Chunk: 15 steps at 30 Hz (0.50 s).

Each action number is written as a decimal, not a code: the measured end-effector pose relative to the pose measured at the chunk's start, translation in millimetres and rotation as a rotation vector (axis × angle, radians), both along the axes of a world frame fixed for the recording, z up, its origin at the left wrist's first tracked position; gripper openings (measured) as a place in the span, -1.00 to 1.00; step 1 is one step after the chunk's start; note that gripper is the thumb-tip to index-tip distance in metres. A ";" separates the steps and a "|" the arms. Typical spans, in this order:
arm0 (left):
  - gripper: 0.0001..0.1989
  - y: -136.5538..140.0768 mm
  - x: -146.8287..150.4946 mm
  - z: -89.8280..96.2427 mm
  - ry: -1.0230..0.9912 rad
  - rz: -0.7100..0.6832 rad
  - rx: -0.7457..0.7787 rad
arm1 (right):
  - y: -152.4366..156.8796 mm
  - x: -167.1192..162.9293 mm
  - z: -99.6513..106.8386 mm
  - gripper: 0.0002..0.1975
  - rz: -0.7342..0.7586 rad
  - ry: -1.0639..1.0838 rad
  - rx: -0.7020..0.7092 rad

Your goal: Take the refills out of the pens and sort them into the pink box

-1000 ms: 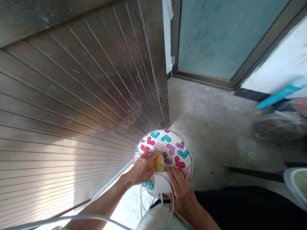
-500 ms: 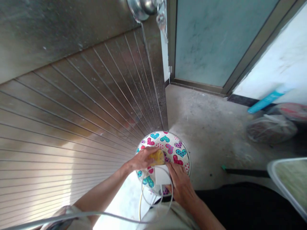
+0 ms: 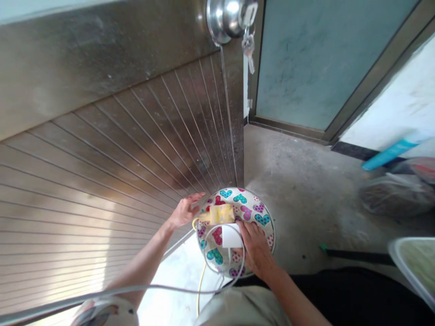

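Lying just beside the open left grip (image 3: 185,210), yellow plug (image 3: 221,214).

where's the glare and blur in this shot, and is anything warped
Head view: glare blows out the door knob and the pale floor patch beside the stool; the ribbed door fans out from wide-angle distortion; the bags at right look soft; the left hand and right hand read fairly sharp.

Right hand (image 3: 254,246) presses white charger (image 3: 231,235); left hand (image 3: 183,210) open, apparently untouching.
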<state>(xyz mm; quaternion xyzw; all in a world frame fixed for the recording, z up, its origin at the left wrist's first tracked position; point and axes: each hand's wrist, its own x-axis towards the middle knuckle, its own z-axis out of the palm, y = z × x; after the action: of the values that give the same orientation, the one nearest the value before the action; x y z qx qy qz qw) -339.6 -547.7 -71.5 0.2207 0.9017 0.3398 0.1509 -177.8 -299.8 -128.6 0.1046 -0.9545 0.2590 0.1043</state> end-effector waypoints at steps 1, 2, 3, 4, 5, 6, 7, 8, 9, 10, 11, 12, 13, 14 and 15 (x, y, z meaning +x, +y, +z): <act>-0.52 -10.3 6.5 -6.5 -0.005 0.062 -0.032 | 0.2 0.1 -1.0 -0.31 0.003 0.005 0.001; -0.55 -18.4 14.6 -14.2 -0.018 0.088 -0.057 | 0.4 0.3 -1.8 -0.30 0.003 0.009 0.003; -0.60 -24.2 23.7 -22.3 -0.037 0.091 -0.079 | 0.4 0.6 -2.4 -0.29 0.002 0.012 0.003; -0.64 -27.8 32.9 -30.3 -0.046 0.093 -0.098 | 0.2 0.8 -2.6 -0.29 0.003 0.014 0.003; -0.69 -29.6 41.6 -37.6 -0.049 0.099 -0.116 | 0.0 1.0 -2.6 -0.28 0.002 0.013 0.002; -0.73 -30.1 49.0 -43.6 -0.047 0.107 -0.132 | -0.2 1.2 -2.4 -0.28 0.001 0.010 0.001; -0.78 -29.9 54.6 -48.0 -0.039 0.119 -0.147 | -0.4 1.3 -2.0 -0.27 -0.001 0.008 -0.001; -0.81 -29.6 58.1 -50.5 -0.029 0.129 -0.160 | -0.6 1.5 -1.6 -0.27 -0.001 0.007 -0.005; -0.83 -29.6 59.6 -51.1 -0.019 0.134 -0.170 | -0.8 1.6 -1.2 -0.27 0.002 0.004 -0.008; -0.84 -30.1 59.3 -50.1 -0.009 0.136 -0.178 | -1.2 1.6 -0.9 -0.26 0.002 0.001 -0.014; -0.85 -31.0 57.3 -47.8 0.002 0.134 -0.185 | -1.7 1.6 -0.8 -0.26 0.000 0.001 -0.020; -0.85 -32.2 54.1 -44.6 0.014 0.132 -0.191 | -2.5 1.4 -1.0 -0.27 -0.002 0.003 -0.029; -0.85 -33.2 49.9 -41.1 0.029 0.130 -0.198 | -3.7 1.1 -1.6 -0.27 -0.007 0.008 -0.038; -0.85 -33.8 45.3 -37.8 0.047 0.132 -0.206 | -5.4 0.6 -2.4 -0.28 -0.014 0.015 -0.046; -0.83 -33.6 40.2 -35.0 0.069 0.138 -0.215 | -7.5 0.0 -3.3 -0.29 -0.026 0.024 -0.053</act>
<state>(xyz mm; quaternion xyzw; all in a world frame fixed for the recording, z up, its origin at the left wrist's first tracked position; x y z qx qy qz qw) -299.4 -581.2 -106.5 0.1525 0.9506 0.2429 0.1187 -177.8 -307.4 -132.0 0.0925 -0.9473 0.2814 0.1219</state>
